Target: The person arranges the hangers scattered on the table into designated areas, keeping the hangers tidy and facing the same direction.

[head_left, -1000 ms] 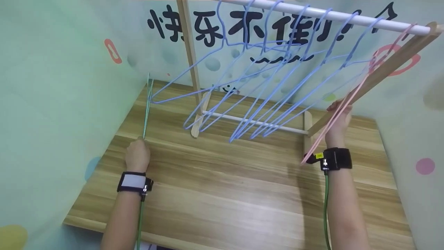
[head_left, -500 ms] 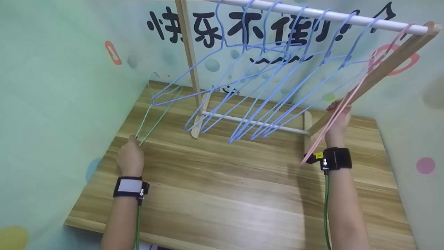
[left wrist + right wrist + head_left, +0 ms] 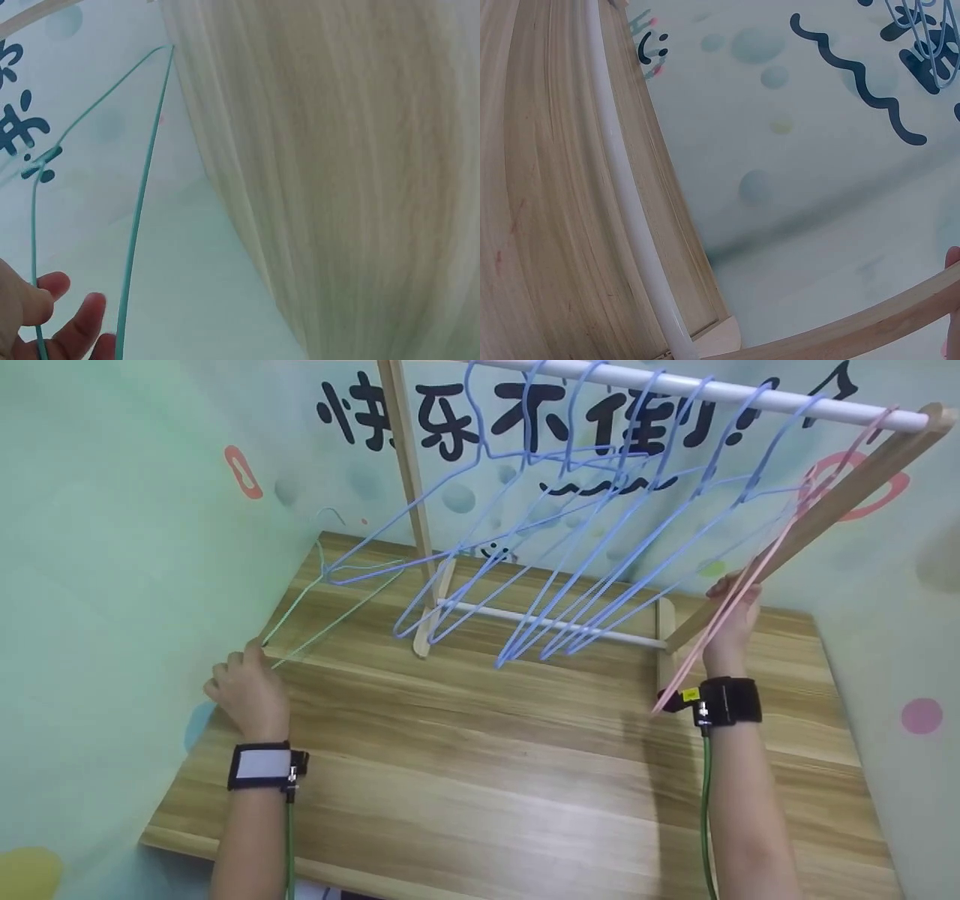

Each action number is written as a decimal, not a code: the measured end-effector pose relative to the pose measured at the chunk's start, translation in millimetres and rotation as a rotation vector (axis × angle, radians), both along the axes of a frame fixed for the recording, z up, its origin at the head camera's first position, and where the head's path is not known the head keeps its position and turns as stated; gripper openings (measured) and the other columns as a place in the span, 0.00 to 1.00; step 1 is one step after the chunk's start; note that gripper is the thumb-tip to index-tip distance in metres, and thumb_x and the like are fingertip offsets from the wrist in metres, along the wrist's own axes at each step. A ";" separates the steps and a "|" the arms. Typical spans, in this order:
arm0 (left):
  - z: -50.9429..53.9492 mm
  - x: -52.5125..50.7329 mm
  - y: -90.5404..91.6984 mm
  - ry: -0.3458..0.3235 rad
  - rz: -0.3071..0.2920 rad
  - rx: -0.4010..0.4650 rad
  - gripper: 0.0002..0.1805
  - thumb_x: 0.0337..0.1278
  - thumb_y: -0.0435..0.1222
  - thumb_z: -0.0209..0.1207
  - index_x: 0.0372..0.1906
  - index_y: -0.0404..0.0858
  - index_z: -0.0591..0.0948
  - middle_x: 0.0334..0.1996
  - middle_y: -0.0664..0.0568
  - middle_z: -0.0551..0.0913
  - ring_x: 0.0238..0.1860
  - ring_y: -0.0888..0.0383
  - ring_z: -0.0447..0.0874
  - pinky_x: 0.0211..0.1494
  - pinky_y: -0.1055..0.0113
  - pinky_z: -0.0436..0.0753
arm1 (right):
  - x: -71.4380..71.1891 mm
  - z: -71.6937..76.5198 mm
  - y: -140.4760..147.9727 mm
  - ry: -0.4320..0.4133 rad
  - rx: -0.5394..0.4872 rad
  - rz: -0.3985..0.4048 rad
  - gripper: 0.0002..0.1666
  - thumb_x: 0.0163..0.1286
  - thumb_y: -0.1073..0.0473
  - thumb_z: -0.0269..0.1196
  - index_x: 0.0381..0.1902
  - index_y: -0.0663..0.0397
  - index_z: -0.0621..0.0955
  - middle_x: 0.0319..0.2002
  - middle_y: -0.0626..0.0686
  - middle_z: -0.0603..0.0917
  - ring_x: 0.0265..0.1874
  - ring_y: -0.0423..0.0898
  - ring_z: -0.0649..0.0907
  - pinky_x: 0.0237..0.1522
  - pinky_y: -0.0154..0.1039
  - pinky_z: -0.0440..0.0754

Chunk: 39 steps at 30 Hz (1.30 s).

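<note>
My left hand pinches the wire of a thin green clothes hanger at the table's left side. In the left wrist view, the thumb and fingertips are around one arm of that hanger, its hook not plainly seen there. At the right, my other hand grips the wooden side post of a clothes rack. A pink hanger hangs in front of this hand, hiding part of it. The right wrist view shows the post with only a fingertip at its edge.
Several blue hangers hang from the rack's white top rod. A white lower bar joins the feet on the wooden table. Patterned walls enclose the left, back and right sides.
My left hand has moved left and tilted with the green hanger, which has swung from edge-on to a wider view, its far end now toward the rack. The right hand stays put.
</note>
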<state>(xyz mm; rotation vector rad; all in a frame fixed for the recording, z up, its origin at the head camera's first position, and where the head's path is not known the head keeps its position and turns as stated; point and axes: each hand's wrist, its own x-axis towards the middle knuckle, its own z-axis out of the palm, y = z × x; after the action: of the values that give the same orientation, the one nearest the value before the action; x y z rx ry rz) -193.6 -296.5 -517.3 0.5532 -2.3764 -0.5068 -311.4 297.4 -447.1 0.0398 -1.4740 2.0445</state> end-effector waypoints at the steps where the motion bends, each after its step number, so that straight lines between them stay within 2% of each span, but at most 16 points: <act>1: 2.1 0.5 -0.6 0.013 0.010 0.003 0.12 0.68 0.28 0.50 0.50 0.35 0.80 0.37 0.35 0.80 0.40 0.38 0.72 0.50 0.45 0.65 | -0.3 0.0 -0.4 0.018 0.003 -0.001 0.26 0.79 0.59 0.27 0.35 0.59 0.73 0.29 0.56 0.72 0.33 0.52 0.72 0.47 0.35 0.68; 4: 7.5 1.6 -3.3 0.077 0.043 -0.023 0.10 0.68 0.30 0.52 0.47 0.36 0.82 0.39 0.36 0.78 0.46 0.39 0.69 0.56 0.44 0.58 | -0.9 -0.4 -0.5 0.047 0.031 -0.005 0.27 0.79 0.60 0.26 0.35 0.59 0.73 0.28 0.56 0.72 0.33 0.51 0.72 0.48 0.35 0.68; 9: 14.2 3.7 -8.0 0.155 0.077 -0.093 0.09 0.68 0.30 0.52 0.44 0.35 0.83 0.40 0.37 0.75 0.49 0.40 0.66 0.57 0.43 0.55 | 0.7 -1.5 0.3 0.040 0.077 -0.006 0.26 0.79 0.60 0.26 0.35 0.58 0.72 0.28 0.55 0.72 0.34 0.52 0.72 0.49 0.36 0.67; 17: 26.1 13.7 -15.9 0.197 -0.012 -0.109 0.11 0.68 0.30 0.51 0.47 0.37 0.84 0.36 0.38 0.70 0.45 0.41 0.64 0.57 0.44 0.53 | 0.4 -0.5 -1.4 0.047 0.051 -0.005 0.26 0.79 0.60 0.27 0.35 0.59 0.73 0.30 0.57 0.72 0.34 0.52 0.71 0.49 0.36 0.67; 25: 40.9 21.3 -17.5 0.255 -0.057 -0.149 0.11 0.67 0.28 0.52 0.43 0.37 0.84 0.33 0.38 0.70 0.41 0.40 0.64 0.55 0.44 0.54 | -0.8 -3.1 -0.9 0.061 0.029 -0.011 0.26 0.79 0.61 0.26 0.34 0.58 0.72 0.28 0.57 0.72 0.33 0.50 0.72 0.48 0.36 0.67; 31: 52.9 28.5 -21.5 0.229 -0.109 -0.160 0.11 0.67 0.27 0.52 0.44 0.36 0.84 0.33 0.37 0.69 0.43 0.38 0.63 0.55 0.43 0.53 | -0.5 -4.4 -1.3 0.063 0.007 -0.002 0.26 0.79 0.60 0.27 0.33 0.57 0.73 0.29 0.56 0.72 0.33 0.51 0.72 0.48 0.36 0.68; 36: 64.6 36.6 -23.7 0.194 -0.143 -0.125 0.11 0.67 0.28 0.52 0.45 0.36 0.84 0.33 0.38 0.69 0.44 0.38 0.62 0.56 0.45 0.51 | -0.6 -2.3 -2.6 0.085 -0.068 0.031 0.27 0.78 0.59 0.27 0.34 0.58 0.73 0.28 0.55 0.71 0.32 0.50 0.71 0.46 0.37 0.69; 39: 70.7 41.2 -23.1 0.191 -0.157 -0.099 0.11 0.67 0.28 0.52 0.45 0.36 0.84 0.33 0.38 0.69 0.45 0.39 0.61 0.56 0.47 0.50 | -1.0 -0.7 -2.8 0.073 -0.073 0.025 0.26 0.78 0.59 0.28 0.34 0.58 0.73 0.28 0.55 0.72 0.32 0.50 0.72 0.46 0.37 0.70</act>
<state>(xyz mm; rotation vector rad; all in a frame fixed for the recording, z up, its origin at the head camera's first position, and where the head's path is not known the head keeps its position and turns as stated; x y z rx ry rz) -152.4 -319.6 -446.6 0.2629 -2.2576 -0.4850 -312.4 294.6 -447.8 0.1025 -1.3599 2.0928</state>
